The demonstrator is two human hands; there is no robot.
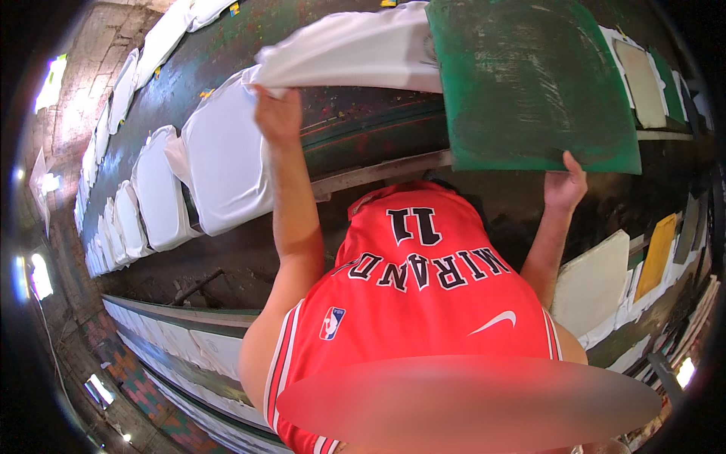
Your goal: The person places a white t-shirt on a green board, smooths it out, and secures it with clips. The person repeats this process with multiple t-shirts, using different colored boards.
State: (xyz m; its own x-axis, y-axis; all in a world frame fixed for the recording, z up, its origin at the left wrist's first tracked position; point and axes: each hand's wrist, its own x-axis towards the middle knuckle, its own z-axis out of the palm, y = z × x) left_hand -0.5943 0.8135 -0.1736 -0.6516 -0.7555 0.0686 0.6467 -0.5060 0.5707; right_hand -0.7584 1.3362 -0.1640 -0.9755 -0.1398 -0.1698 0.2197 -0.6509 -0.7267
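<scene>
My left hand pinches the end of a white fabric piece, which stretches to the right and passes under a green board. The near edge of that board is in my right hand, with the thumb on top and the fingers hidden beneath. The board is flat, rectangular and scuffed with dark and pale marks. A dark printed mark shows on the fabric beside the board's left edge. Just left of my left hand, another white garment lies smoothed flat on the long dark table.
Rows of white garments run away to the left along the table. Cream boards lie at the right. Behind on the right are a cream panel and a yellow board. Another long table with white pieces stands at lower left.
</scene>
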